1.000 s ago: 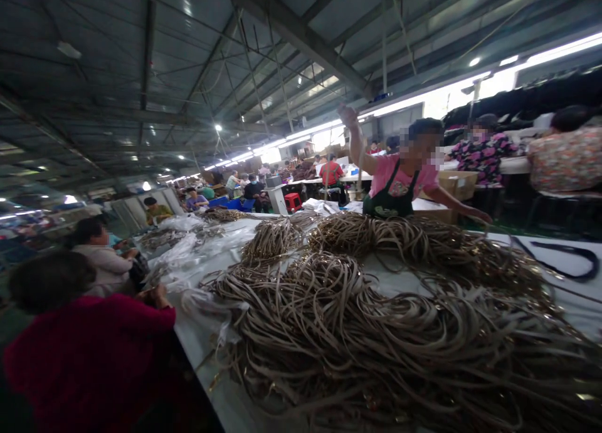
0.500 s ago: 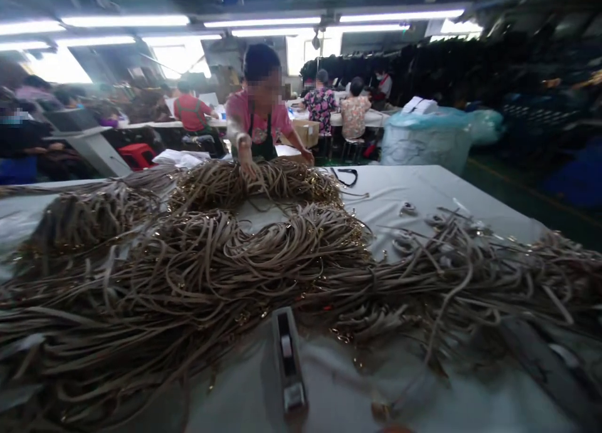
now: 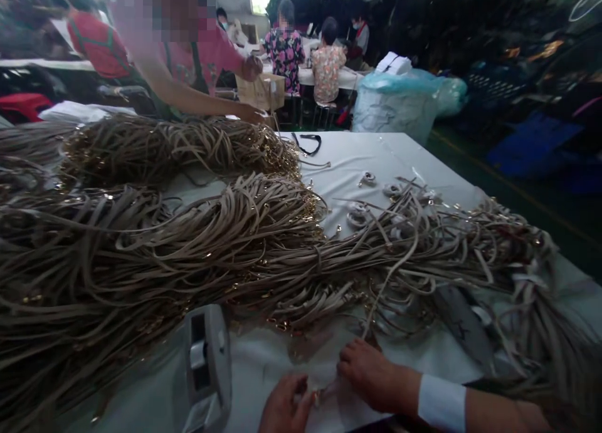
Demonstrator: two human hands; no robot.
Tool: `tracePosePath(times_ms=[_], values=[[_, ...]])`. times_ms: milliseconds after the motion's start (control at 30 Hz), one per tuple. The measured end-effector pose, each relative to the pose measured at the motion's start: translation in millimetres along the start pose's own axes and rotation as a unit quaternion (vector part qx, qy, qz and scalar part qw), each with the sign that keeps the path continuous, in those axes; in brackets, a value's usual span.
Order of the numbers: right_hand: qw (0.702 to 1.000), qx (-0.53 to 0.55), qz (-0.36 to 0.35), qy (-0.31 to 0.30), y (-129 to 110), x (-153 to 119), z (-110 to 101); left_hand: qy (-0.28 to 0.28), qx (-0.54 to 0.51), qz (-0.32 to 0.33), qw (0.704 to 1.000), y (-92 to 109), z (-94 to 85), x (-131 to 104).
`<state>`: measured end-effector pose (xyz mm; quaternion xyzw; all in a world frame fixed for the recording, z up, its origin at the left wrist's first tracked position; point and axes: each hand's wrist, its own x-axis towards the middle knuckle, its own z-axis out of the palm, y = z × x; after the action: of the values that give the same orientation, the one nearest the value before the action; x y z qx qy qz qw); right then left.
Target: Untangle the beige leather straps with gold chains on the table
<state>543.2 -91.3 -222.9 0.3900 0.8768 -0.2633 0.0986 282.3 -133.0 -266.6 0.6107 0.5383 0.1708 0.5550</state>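
My left hand [image 3: 285, 404] is low in the middle of the view, thumb and fingers pinched together. At its thumb tip shows a small gold metal fitting [image 3: 316, 396], apparently the end of a thin, blurred strap [image 3: 330, 386] that reaches across to my right hand [image 3: 369, 375]. The fingers of my right hand are curled closed on that strap; a white band [image 3: 442, 400] circles the wrist. Just beyond lies a big heap of grey-brown straps [image 3: 263, 251] with gold clasps. To the left of my hands stands a grey tape dispenser [image 3: 207, 364].
Another dark dispenser [image 3: 463, 326] lies to the right, by more straps. Across the white table [image 3: 376, 151], a co-worker in pink [image 3: 188, 76] leans over a strap bundle [image 3: 188, 145]. Small coiled straps [image 3: 360, 215] and a black loop [image 3: 308, 145] lie farther back. A large plastic-covered bin [image 3: 390, 107] stands behind.
Both my hands have come into view at the bottom. My view has turned right and downward, so the heap and dispenser sit farther left. The co-worker's arms have shifted over the far bundle.
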Motion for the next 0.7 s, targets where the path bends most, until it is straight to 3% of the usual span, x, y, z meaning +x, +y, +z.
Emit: tracePosePath(times_ms=[67,133,233,300,367,500,600,700], values=[[1.000,-0.018,-0.010,0.010,8,-4,17,0.036,0.124,0.089,0.988,-2,16.2,18],[0.999,-0.024,-0.016,0.017,15,-2,26,0.030,0.206,0.147,0.967,1,25.8,28],[0.999,-0.013,-0.024,0.035,26,1,20,0.004,0.205,0.116,0.972,17,26.9,35],[0.998,0.005,-0.031,0.060,34,1,8,-0.015,0.128,0.046,0.991,30,23.8,35],[0.995,0.023,-0.040,0.087,41,-2,-5,-0.029,-0.016,-0.035,0.999,42,22.2,33],[0.989,0.045,-0.055,0.130,50,-9,-21,-0.077,-0.291,-0.148,0.942,56,26.2,23],[0.985,0.050,-0.061,0.151,50,-16,-21,-0.105,-0.381,-0.165,0.904,64,30.3,9],[0.982,0.053,-0.066,0.168,45,-25,-17,-0.097,-0.428,-0.167,0.883,72,33.6,-4]])
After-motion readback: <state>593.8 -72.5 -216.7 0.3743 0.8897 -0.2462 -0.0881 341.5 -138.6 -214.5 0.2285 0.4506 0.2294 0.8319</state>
